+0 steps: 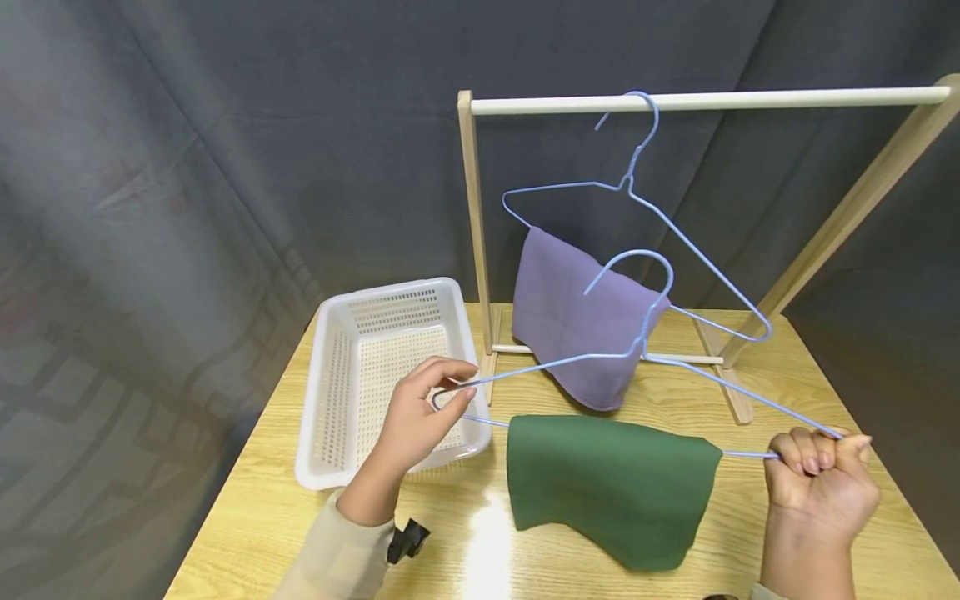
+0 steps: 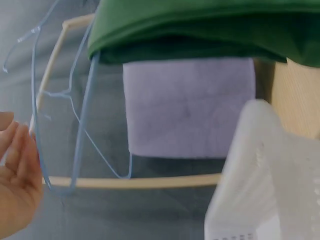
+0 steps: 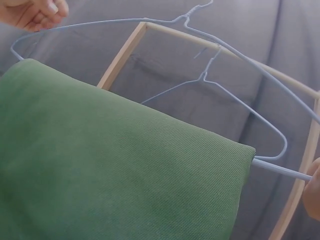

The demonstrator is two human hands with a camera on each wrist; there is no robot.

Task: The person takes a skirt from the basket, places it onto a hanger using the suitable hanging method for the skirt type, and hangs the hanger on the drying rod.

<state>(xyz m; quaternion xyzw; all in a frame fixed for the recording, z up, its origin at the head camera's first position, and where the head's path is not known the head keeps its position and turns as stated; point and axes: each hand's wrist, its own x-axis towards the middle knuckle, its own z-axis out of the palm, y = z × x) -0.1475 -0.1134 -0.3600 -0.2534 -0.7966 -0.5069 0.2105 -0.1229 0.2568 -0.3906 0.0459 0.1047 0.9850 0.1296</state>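
A blue wire hanger (image 1: 577, 360) is held level above the table, its hook pointing up. Over its bottom bar drapes a folded green cloth (image 1: 611, 483). My left hand (image 1: 420, 412) curls its fingers and thumb loosely round the hanger's left end; whether they press on the wire is hard to see. At the other end, my right hand (image 1: 817, 475) grips the corner firmly, fingers wrapped about the wire. In the right wrist view, the green cloth (image 3: 115, 160) fills much of the picture and only part of the right hand (image 3: 314, 192) shows.
Behind stands a wooden rack with a white rail (image 1: 705, 101). On it hangs a second blue hanger (image 1: 693, 246) with a purple cloth (image 1: 570, 308). A white perforated basket (image 1: 318, 400) sits at the left, close to my left hand. The wooden table (image 1: 240, 517) supports everything.
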